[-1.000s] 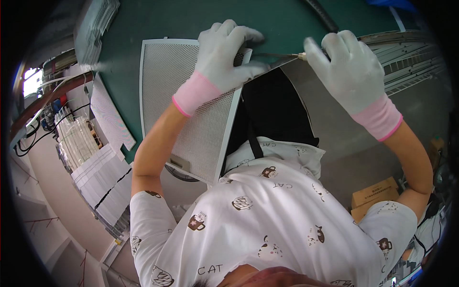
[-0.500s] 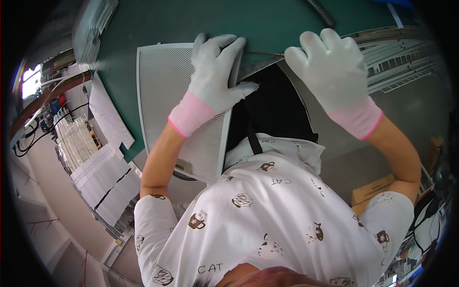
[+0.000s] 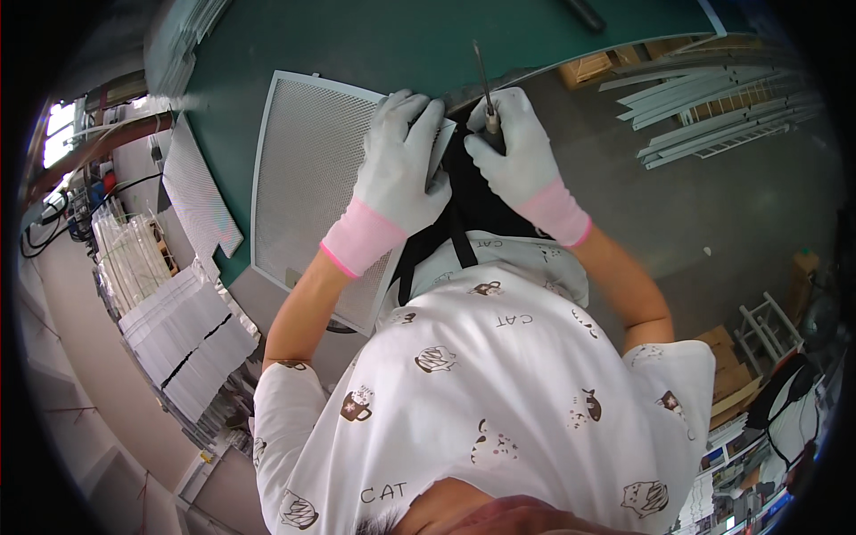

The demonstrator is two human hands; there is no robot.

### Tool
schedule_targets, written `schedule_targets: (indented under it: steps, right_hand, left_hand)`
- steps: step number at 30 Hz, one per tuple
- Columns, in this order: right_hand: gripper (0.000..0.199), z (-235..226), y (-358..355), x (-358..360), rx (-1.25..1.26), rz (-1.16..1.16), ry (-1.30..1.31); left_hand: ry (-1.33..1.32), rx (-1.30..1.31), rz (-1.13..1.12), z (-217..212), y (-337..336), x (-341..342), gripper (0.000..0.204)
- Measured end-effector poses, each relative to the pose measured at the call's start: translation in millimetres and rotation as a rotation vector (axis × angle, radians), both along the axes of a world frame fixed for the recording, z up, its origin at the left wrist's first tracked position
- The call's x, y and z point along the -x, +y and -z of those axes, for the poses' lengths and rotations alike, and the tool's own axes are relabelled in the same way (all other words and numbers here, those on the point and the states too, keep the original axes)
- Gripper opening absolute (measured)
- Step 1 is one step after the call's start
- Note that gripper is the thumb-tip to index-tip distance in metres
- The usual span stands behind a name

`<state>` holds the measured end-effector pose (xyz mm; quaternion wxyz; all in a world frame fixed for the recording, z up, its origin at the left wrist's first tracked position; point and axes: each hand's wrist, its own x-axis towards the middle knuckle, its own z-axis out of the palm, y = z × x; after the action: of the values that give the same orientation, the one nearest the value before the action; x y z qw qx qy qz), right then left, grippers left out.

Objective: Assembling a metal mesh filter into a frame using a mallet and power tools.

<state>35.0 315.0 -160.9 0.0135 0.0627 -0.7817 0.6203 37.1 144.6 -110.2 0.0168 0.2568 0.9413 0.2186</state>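
A rectangular metal mesh filter panel (image 3: 303, 178) with a light frame lies on the green tabletop (image 3: 374, 45), hanging over its near edge. My left hand (image 3: 401, 169), in a white glove with a pink cuff, presses flat on the panel's right side. My right hand (image 3: 517, 156), gloved the same way, is closed around a thin metal rod-like tool (image 3: 481, 76) that points up and away at the panel's right corner. My two hands almost touch.
Stacks of white mesh sheets (image 3: 192, 334) and wire parts (image 3: 134, 254) sit on the left. Another mesh sheet (image 3: 201, 201) leans beside the table. Long white metal strips (image 3: 713, 85) lie on the floor at upper right. Cardboard boxes (image 3: 736, 379) stand at right.
Both hands were spread flat and apart on the panel's top edge. They have drawn together at its right corner, and my right hand now grips the thin tool.
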Motion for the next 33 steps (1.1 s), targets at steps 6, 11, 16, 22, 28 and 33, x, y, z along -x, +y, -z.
schedule_targets:
  steps: [6, 11, 16, 22, 28, 33]
  right_hand:
    - [0.019, 4, -17, -3, 0.015, 0.090, 0.089]
    - [0.020, 6, -31, -4, -0.141, 0.122, 0.267]
    - [0.016, 21, -34, -2, -0.377, 0.086, 0.380]
    - [0.020, 32, -19, -20, -0.115, 0.177, 0.357]
    - [0.022, -43, 52, 106, -0.167, 0.350, 0.400]
    - [0.016, -92, 80, 131, -0.086, 0.236, 0.320]
  left_hand:
    - [0.022, -0.028, -0.004, 6, 0, 1, 0.067]
    - [0.129, -0.044, -0.016, 10, 2, 2, 0.062]
    - [0.050, -0.009, -0.042, 16, 2, 3, 0.055]
    - [0.107, -0.072, -0.068, 33, 9, 3, 0.049]
    - [0.252, 0.236, -0.213, 13, 21, -2, 0.033]
    - [0.266, 0.485, -0.074, -170, -55, -37, 0.014]
